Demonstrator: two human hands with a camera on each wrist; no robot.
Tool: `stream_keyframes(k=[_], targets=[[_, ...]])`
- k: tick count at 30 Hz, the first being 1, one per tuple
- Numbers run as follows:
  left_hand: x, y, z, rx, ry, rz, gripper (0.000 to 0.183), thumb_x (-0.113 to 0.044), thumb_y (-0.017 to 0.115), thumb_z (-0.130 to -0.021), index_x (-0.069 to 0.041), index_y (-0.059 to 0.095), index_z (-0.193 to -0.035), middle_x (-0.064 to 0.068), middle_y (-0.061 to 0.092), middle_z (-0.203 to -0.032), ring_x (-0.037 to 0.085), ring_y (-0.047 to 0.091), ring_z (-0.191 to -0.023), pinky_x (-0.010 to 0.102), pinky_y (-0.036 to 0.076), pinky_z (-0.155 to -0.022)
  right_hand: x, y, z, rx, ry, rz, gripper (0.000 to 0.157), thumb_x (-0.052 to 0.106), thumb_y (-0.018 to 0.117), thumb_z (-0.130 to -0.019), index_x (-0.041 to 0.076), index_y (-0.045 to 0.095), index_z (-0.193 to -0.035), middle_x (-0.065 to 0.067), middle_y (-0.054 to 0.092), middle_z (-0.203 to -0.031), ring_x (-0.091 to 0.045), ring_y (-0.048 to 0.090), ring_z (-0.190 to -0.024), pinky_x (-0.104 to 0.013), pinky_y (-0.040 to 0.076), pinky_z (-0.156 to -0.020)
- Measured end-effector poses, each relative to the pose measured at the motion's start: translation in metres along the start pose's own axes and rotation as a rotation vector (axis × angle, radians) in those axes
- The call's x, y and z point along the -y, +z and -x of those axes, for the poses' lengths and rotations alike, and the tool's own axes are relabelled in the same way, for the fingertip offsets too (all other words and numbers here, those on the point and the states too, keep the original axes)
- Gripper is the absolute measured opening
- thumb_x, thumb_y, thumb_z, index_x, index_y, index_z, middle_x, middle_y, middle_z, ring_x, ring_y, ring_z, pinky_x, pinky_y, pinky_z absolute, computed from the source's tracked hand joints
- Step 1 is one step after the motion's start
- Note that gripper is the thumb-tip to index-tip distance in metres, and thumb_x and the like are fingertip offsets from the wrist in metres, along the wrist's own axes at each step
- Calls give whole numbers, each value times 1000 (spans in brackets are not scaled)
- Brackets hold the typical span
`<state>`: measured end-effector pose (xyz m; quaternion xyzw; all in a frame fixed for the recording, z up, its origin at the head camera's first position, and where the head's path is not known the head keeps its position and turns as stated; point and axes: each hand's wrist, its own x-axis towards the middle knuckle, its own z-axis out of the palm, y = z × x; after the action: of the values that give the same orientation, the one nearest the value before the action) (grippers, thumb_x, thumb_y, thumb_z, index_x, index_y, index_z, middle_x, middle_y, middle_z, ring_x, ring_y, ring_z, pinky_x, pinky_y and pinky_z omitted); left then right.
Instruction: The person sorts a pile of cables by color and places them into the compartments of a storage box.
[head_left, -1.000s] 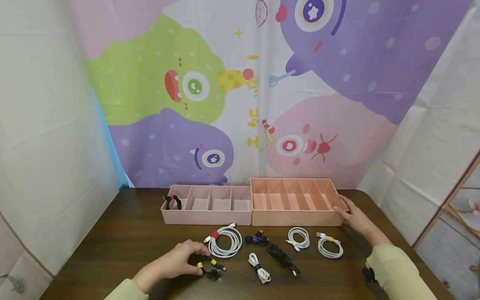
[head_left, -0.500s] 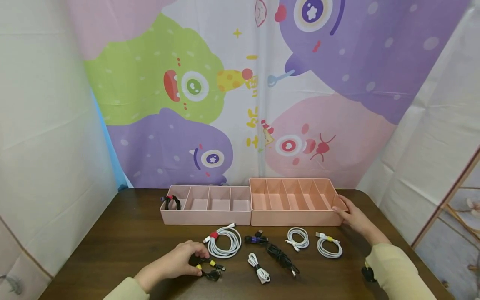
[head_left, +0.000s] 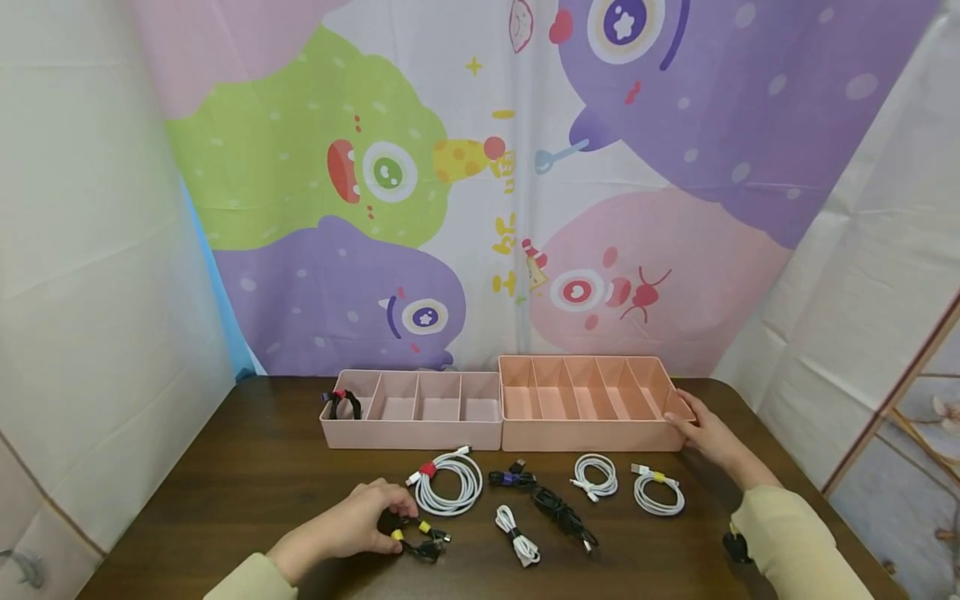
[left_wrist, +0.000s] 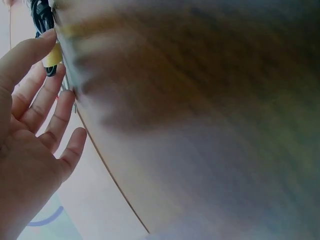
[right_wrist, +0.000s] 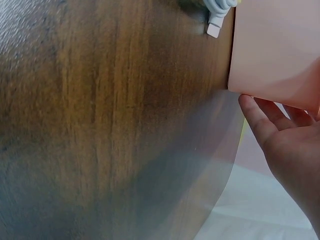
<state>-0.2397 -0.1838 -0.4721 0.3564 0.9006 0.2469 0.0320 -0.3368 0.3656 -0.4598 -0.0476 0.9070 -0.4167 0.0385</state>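
In the head view, my left hand [head_left: 367, 518] is at the front left of the table, thumb and fingers around a coiled black cable [head_left: 429, 548] with yellow bands. The left wrist view shows the thumb against this black cable [left_wrist: 44, 20], with the other fingers gently bent. My right hand [head_left: 708, 433] rests at the right end of a peach divided box [head_left: 592, 436]. In the right wrist view, its fairly straight fingers [right_wrist: 257, 117] touch the end wall of the box [right_wrist: 275, 55].
A pale pink divided box [head_left: 412, 435] adjoins the peach one, with a black cable bundle [head_left: 345, 404] at its left end. Before the boxes lie white cables [head_left: 450, 492], a black cable with a purple band [head_left: 512, 478] and a longer black cable [head_left: 562, 517]. A patterned curtain hangs behind.
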Motion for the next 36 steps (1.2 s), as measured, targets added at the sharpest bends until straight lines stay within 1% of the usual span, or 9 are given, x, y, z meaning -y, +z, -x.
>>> stream_keyframes(k=[10,19,25,30,36], targets=[[-7,-3,-2,-34,28,-27,32,-22,81,-68,-22,65,-95,-15,59,-89,4,49,-89,32,34,-77,4,0,4,-3,-24,-5,73,33,46,-99,-4,6,-148,-40,25,-141,-51,44,-120,-53,47,-90],[-13,-5,-2,-52,41,-22,32,-21,80,-67,-21,65,-94,-16,57,-88,2,47,-88,31,33,-77,5,0,4,-10,-15,6,72,33,47,-99,-3,8,-148,-40,29,-138,-49,46,-118,-52,47,-90],[-15,-7,-2,-79,76,-58,31,-21,80,-66,-20,65,-93,-18,58,-88,2,48,-89,33,34,-79,5,0,4,-10,-14,16,72,33,47,-99,-3,9,-148,-39,31,-137,-47,48,-116,-51,48,-89],[-16,-11,-3,-103,95,-74,31,-21,80,-66,-20,65,-93,-18,57,-88,3,49,-90,33,34,-79,5,0,4,-20,-33,9,70,31,47,-99,-4,10,-147,-40,33,-136,-47,50,-114,-50,49,-87],[-21,-19,-5,-118,93,-79,31,-21,80,-67,-20,64,-93,-16,55,-87,4,48,-90,34,34,-80,5,0,4,-21,-39,8,70,30,47,-99,-5,10,-147,-40,33,-135,-47,50,-114,-50,49,-87]])
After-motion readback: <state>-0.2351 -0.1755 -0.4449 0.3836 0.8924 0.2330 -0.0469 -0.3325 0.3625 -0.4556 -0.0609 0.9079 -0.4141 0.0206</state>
